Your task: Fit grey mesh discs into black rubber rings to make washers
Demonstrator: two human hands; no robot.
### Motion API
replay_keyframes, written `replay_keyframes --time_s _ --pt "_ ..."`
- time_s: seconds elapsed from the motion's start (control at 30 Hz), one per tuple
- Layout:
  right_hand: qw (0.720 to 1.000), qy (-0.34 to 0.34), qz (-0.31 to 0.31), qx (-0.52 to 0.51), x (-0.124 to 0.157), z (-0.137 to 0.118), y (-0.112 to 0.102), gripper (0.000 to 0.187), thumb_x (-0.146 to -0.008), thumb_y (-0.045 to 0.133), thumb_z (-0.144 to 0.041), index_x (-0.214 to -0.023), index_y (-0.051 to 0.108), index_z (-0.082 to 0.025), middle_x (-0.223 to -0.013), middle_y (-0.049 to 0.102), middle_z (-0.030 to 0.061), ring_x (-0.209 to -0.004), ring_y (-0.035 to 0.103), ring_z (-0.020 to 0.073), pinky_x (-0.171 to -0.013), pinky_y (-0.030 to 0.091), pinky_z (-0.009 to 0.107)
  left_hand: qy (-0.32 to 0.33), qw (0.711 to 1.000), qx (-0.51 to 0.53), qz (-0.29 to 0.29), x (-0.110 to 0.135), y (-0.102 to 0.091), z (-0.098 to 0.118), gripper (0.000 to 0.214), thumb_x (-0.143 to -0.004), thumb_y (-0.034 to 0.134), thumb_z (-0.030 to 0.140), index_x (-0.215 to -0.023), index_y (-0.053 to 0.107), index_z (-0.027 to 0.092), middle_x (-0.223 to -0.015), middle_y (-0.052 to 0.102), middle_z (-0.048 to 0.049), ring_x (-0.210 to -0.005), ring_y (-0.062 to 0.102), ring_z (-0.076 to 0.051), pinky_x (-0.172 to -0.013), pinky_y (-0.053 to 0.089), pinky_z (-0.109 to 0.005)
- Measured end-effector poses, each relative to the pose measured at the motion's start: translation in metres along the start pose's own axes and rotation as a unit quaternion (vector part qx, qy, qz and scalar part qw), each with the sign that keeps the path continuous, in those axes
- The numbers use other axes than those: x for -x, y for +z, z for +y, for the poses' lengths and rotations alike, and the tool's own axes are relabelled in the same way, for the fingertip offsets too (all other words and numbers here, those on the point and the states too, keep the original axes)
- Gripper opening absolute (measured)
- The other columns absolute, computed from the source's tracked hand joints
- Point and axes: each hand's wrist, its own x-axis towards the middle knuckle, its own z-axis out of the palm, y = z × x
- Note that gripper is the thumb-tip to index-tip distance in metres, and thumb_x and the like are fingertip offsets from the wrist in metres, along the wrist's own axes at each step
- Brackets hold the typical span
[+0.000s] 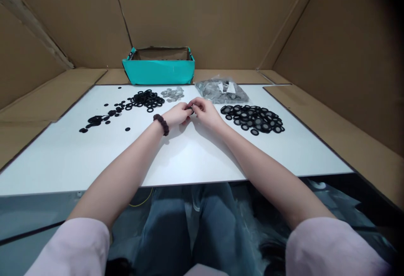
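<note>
My left hand (179, 114) and my right hand (203, 111) meet over the middle of the white tabletop (202, 158). Between their pinched fingers is a small black ring (191, 109), mostly covered by the fingertips. Left of my hands lies a heap of black rings (147, 99), with small black discs (96, 120) scattered farther left. Just behind my left hand is a small pile of grey discs (173, 94). To the right of my right hand spreads a heap of black rings with grey centres (257, 119).
A turquoise open box (159, 72) stands at the back edge. Right of it lies a clear plastic bag (222, 91) filled with grey pieces and bearing white labels. Cardboard walls (214, 19) enclose the back and sides. One lone black disc (127, 129) sits left of centre.
</note>
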Motion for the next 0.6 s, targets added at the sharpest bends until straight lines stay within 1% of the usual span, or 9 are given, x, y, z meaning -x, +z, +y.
replay_keyframes --time_s 0.07,0.17,0.27,0.37,0.5,0.6 --pt "1.0 0.004 -0.018 0.0 0.0 -0.004 -0.003 0.019 -0.077 0.042 -0.018 -0.082 0.059 -0.017 -0.072 0.06 0.0024 -0.067 0.051 0.0164 -0.07 0.043 0.03 0.011 1.0 -0.015 -0.002 0.0 0.0 -0.001 0.017 -0.083 0.048 0.007 -0.068 0.05 0.015 -0.052 0.047 0.0025 -0.045 0.043 -0.008 -0.047 0.035 -0.02" --pt "0.998 0.025 -0.04 -0.034 -0.001 -0.007 -0.006 0.022 -0.075 0.042 -0.017 -0.087 0.061 -0.017 -0.071 0.06 0.0014 -0.064 0.051 0.0149 -0.065 0.043 0.027 0.027 0.999 0.017 0.004 -0.001 0.002 -0.001 0.016 -0.084 0.048 0.01 -0.069 0.053 0.015 -0.054 0.049 0.0017 -0.046 0.044 -0.008 -0.049 0.036 -0.021" --pt "0.998 0.041 -0.025 -0.048 -0.002 -0.005 -0.006 0.024 -0.074 0.044 -0.016 -0.091 0.06 -0.017 -0.065 0.057 -0.001 -0.059 0.049 0.0135 -0.062 0.042 0.025 0.019 0.999 0.043 0.019 -0.001 0.003 0.0 0.016 -0.084 0.05 0.012 -0.069 0.052 0.016 -0.056 0.051 0.0009 -0.047 0.046 -0.008 -0.05 0.038 -0.021" --pt "0.998 0.051 -0.008 -0.032 -0.003 -0.003 -0.006 0.019 -0.073 0.046 -0.016 -0.087 0.059 -0.017 -0.061 0.054 -0.0023 -0.058 0.049 0.0133 -0.061 0.042 0.025 0.002 0.999 0.027 0.025 0.001 0.003 0.0 0.019 -0.084 0.053 0.013 -0.066 0.048 0.016 -0.054 0.05 0.001 -0.044 0.046 -0.008 -0.047 0.036 -0.021" --pt "0.998 0.032 -0.036 -0.026 -0.002 -0.009 -0.011 0.016 -0.073 0.045 -0.015 -0.077 0.06 -0.016 -0.065 0.058 0.0003 -0.06 0.051 0.0134 -0.063 0.043 0.026 0.012 1.0 0.011 -0.004 0.001 0.003 -0.003 0.02 -0.084 0.049 0.01 -0.066 0.05 0.015 -0.048 0.046 0.0024 -0.041 0.041 -0.008 -0.044 0.032 -0.021" --pt "0.996 0.037 -0.065 -0.046 -0.002 -0.013 -0.014 0.019 -0.073 0.045 -0.013 -0.081 0.062 -0.016 -0.065 0.059 -0.0002 -0.059 0.051 0.0128 -0.061 0.043 0.025 0.022 0.999 0.023 -0.001 -0.001 0.003 -0.004 0.02 -0.085 0.047 0.01 -0.066 0.051 0.016 -0.047 0.044 0.0029 -0.041 0.041 -0.008 -0.045 0.031 -0.021"
